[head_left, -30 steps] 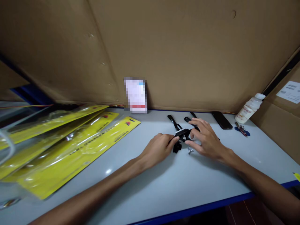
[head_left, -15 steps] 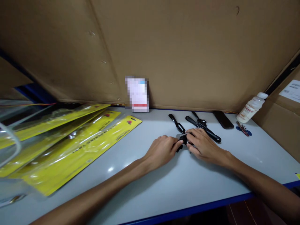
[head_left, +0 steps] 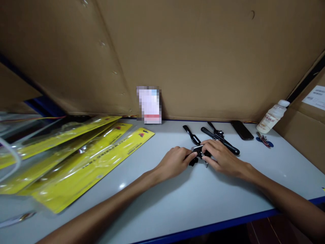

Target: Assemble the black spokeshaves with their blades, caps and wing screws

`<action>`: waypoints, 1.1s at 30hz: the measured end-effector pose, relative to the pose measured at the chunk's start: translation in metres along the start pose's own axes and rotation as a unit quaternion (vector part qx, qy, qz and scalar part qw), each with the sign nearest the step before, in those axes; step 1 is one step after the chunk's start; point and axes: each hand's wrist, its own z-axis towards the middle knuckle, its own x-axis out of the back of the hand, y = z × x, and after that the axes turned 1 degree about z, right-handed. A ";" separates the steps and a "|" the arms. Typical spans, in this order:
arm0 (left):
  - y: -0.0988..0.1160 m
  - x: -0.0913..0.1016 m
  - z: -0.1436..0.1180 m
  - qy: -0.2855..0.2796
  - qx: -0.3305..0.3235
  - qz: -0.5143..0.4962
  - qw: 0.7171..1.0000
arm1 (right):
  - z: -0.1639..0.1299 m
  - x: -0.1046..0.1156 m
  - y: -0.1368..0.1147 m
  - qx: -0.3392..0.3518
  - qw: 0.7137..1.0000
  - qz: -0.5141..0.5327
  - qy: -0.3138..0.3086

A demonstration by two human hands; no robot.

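Observation:
My left hand (head_left: 175, 162) pinches the left side of a small black metal part with a silvery flat blade (head_left: 197, 148) between thumb and fingers. My right hand (head_left: 220, 156) is closed on the same blade assembly from the right, its fingertips at a small shiny screw. A black piece and a silvery screw (head_left: 206, 165) show below the fingers. Just behind lies a black spokeshave body (head_left: 192, 135) with a slotted middle, its near end hidden by the hands. More black spokeshaves (head_left: 220, 139) lie crossed beyond my right hand.
Yellow blister packs (head_left: 101, 162) overlap across the left of the table (head_left: 172, 210). A phone with a blurred screen (head_left: 151, 106) leans against the cardboard wall (head_left: 193, 61). At the right are a dark phone (head_left: 242, 130), keys (head_left: 264, 139) and a tilted bottle (head_left: 272, 117).
The view has shifted slightly. Both hands keep their hold on the blade assembly; it has turned a little, and more of the blade and the lower screw shows.

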 end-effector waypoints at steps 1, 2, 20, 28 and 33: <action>0.000 0.000 0.000 -0.002 0.002 -0.002 1.000 | 0.000 -0.001 0.001 0.004 1.000 0.005 0.003; 0.000 0.001 0.000 -0.003 0.004 -0.006 1.000 | -0.001 -0.002 0.002 0.012 1.000 0.007 0.006; 0.003 0.003 0.002 -0.001 0.049 -0.064 0.997 | -0.003 -0.005 0.014 0.057 0.994 -0.001 0.098; 0.007 0.006 0.000 -0.014 0.064 -0.090 0.994 | -0.002 -0.009 0.013 0.043 0.992 -0.014 0.116; 0.008 0.006 0.001 -0.016 0.067 -0.084 0.994 | -0.003 -0.009 0.009 0.053 0.993 -0.025 0.102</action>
